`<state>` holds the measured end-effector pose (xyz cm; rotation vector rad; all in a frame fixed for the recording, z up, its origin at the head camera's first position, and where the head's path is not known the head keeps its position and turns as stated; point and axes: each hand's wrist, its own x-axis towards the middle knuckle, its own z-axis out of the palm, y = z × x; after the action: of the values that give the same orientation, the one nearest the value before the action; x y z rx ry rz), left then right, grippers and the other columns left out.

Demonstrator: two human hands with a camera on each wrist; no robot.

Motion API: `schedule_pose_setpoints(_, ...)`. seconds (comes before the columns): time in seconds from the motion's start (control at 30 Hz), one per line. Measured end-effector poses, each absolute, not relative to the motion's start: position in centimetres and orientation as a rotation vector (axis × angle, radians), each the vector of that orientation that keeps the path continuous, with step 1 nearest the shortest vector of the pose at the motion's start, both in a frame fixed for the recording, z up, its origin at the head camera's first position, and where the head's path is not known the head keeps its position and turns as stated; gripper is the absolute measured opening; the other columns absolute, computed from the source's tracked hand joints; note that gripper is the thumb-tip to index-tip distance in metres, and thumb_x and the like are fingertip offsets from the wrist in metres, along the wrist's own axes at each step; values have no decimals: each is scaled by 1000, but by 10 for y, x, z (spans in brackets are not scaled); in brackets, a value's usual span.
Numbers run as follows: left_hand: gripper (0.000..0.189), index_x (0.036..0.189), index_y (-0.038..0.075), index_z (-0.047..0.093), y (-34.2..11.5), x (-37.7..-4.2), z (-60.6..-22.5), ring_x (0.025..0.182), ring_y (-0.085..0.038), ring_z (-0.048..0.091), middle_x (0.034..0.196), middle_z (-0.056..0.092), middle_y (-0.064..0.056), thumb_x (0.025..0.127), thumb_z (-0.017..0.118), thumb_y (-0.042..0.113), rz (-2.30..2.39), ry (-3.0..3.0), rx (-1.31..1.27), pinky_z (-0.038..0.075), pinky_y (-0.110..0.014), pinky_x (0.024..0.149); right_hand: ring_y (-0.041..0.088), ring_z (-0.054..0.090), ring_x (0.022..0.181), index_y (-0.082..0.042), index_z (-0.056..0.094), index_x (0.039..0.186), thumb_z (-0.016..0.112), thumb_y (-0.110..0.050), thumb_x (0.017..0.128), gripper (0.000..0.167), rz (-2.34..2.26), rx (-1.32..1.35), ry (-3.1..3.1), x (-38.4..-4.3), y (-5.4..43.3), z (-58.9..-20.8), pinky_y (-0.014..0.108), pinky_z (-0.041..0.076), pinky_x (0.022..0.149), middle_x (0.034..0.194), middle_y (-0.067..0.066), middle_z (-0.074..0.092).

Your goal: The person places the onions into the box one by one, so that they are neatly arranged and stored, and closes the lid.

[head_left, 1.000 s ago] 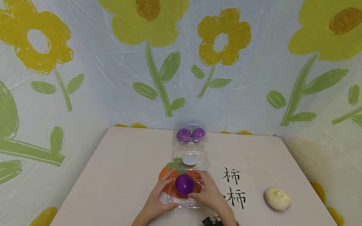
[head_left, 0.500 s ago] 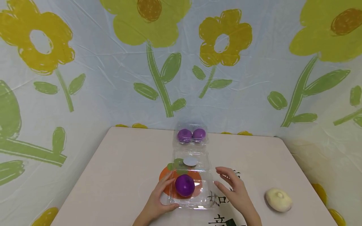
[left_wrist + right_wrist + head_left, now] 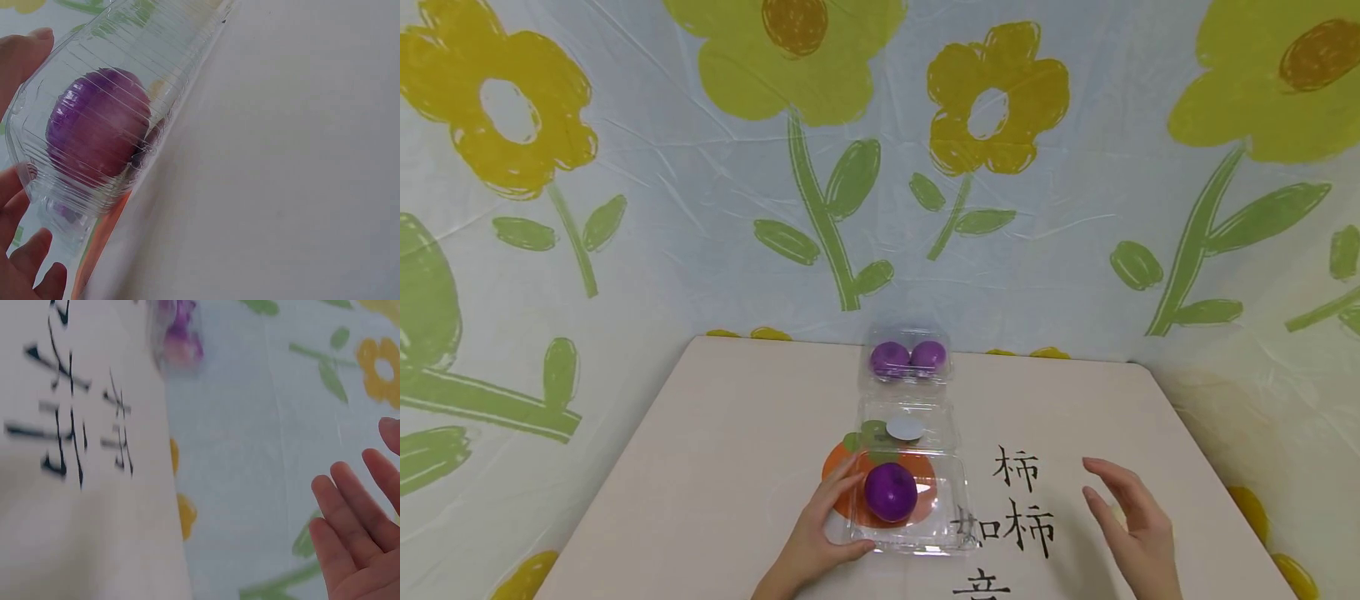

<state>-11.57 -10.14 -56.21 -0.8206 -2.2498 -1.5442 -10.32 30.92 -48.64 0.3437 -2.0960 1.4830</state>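
Note:
An open clear plastic clamshell box (image 3: 943, 517) lies on the table, its lid (image 3: 936, 417) folded back with a white oval sticker (image 3: 905, 428). Inside its base sits one round, glossy purple ball-like vegetable (image 3: 891, 492). My left hand (image 3: 812, 527) holds the box's left end, thumb at the near corner and fingers along the side; the left wrist view shows the purple vegetable (image 3: 99, 128) through the ribbed wall. My right hand (image 3: 1138, 533) hovers at the right, fingers apart and holding nothing. It mostly hides a pale, bulb-shaped thing (image 3: 1118, 514).
Behind the lid stands another clear box (image 3: 943, 335) with two purple vegetables (image 3: 890, 360) in it. The mat (image 3: 752, 433) bears a printed orange persimmon (image 3: 842, 492) and black characters (image 3: 1028, 527). A flowered cloth (image 3: 722, 275) encloses the table's back and sides.
My right hand has left the purple vegetable and moved right, out of the box and over to the pale bulb-shaped thing. My left hand and the box have stayed in place.

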Motion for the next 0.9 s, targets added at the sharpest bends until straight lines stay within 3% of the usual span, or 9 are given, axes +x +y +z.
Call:
schedule_pose_setpoints(0.07,81,137,0,54,-101,-114,-555,137,-50,34,153,37,-25,66,91,8,-1552,-2260,-823,28,-34,114,18,58,118,23,55,119,58,32,78,42,1530,253,-2027,-100,323,-487,22,40,108,119,26,61)
schedule_pose_setpoints(0.27,82,138,1,53,-102,-116,-562,139,-48,33,154,36,-22,67,92,11,-1546,-2280,-805,32,-43,113,15,63,113,22,57,118,58,27,83,36,1639,-59,-1803,-94,360,-496,15,42,103,113,9,71)
schedule_pose_setpoints(0.5,85,142,5,50,-106,-124,-587,144,-36,31,158,33,-17,69,92,21,-1546,-2262,-838,24,-29,116,1,65,101,1,60,131,64,-1,95,37,1888,-511,-1735,-94,395,-527,5,46,85,109,-9,72)
schedule_pose_setpoints(0.6,85,142,5,50,-106,-125,-588,144,-35,31,158,33,-17,70,92,23,-1548,-2244,-855,22,-26,116,-5,63,101,-7,57,137,60,-12,99,39,2040,-451,-1774,-90,408,-545,4,46,82,110,-15,71)
schedule_pose_setpoints(0.67,86,142,5,50,-106,-124,-587,144,-36,31,157,33,-18,70,92,23,-1543,-2241,-855,22,-26,116,-7,62,103,-9,55,140,57,-10,101,40,2110,-311,-1814,-89,415,-556,4,46,82,113,-17,70)
schedule_pose_setpoints(0.77,85,141,3,50,-105,-122,-582,143,-39,32,156,33,-21,69,92,20,-1544,-2242,-848,22,-27,116,-7,59,111,-3,48,144,51,4,100,45,2117,-53,-1868,-88,421,-568,4,44,87,121,-15,67)
schedule_pose_setpoints(0.9,82,139,1,52,-103,-117,-568,140,-45,33,155,35,-23,69,91,17,-1563,-2258,-827,25,-29,115,-5,52,120,6,36,148,51,26,87,66,2067,188,-1934,-90,422,-573,4,39,95,131,-12,62)
